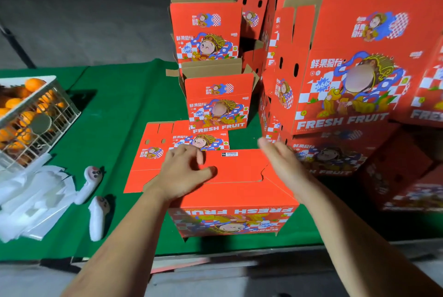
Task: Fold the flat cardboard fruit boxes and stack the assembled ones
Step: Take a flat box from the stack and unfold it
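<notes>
A red "FRESH FRUIT" box [239, 191] stands upside down on the green table near its front edge, bottom flaps facing up. My left hand [184, 172] rests on those flaps, fingers loosely bent and thumb pressing the red surface. My right hand [280, 164] hovers at the box's right edge with straight fingers, blurred. A flat unfolded box [153, 150] lies just behind. Two assembled boxes [215, 102] stand stacked behind that. A larger stack of assembled boxes [347, 68] fills the right side.
A white wire crate of oranges [36, 114] sits at the left on the green table [119, 104]. White foam sleeves and plastic bags [31, 203] lie in front of it. The table's front edge runs just below the box.
</notes>
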{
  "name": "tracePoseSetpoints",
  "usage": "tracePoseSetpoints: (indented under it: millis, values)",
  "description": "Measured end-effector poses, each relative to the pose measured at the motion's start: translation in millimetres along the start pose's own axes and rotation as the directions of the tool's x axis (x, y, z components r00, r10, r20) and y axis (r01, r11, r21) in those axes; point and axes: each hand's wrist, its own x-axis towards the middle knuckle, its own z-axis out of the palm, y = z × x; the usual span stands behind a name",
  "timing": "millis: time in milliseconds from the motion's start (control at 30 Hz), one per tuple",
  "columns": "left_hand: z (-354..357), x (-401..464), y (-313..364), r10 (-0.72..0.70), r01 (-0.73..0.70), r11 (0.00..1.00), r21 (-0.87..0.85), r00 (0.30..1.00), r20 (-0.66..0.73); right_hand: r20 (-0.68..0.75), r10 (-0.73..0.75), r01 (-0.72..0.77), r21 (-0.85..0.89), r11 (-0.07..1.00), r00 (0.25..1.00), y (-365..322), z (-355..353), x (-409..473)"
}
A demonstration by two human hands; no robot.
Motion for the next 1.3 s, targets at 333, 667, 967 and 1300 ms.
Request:
tracePoseSetpoints:
  millis: [333, 667, 967, 1300]
  values:
    - [8.5, -3.8, 21.7, -0.163, 0.121, 0.854, 0.506, 0.986, 0.039, 0.048, -0.076, 0.089, -0.620, 0.779, 0.996, 18.5, 9.3, 9.6]
    - [-14.5, -23.5, 1.4, -0.397, 0.623, 0.370, -0.689, 0.776, 0.490, -0.066, 0.091, -0.092, -0.007, 0.996, 0.994, -1.1, -1.1, 2.3]
    - [-38.1, -75.3, -6.2, -0.218, 0.038, 0.299, -0.954, 0.975, -0.030, 0.341, 0.320, -0.452, 0.441, 0.776, 0.884, -27.6, -19.2, -23.9]
    - [-3.0, -73.3, -46.8, -0.383, 0.363, 0.695, -0.621, 0.917, 0.107, 0.524, 0.181, -0.287, 0.129, 0.949, 0.832, 25.8, -4.3, -20.3]
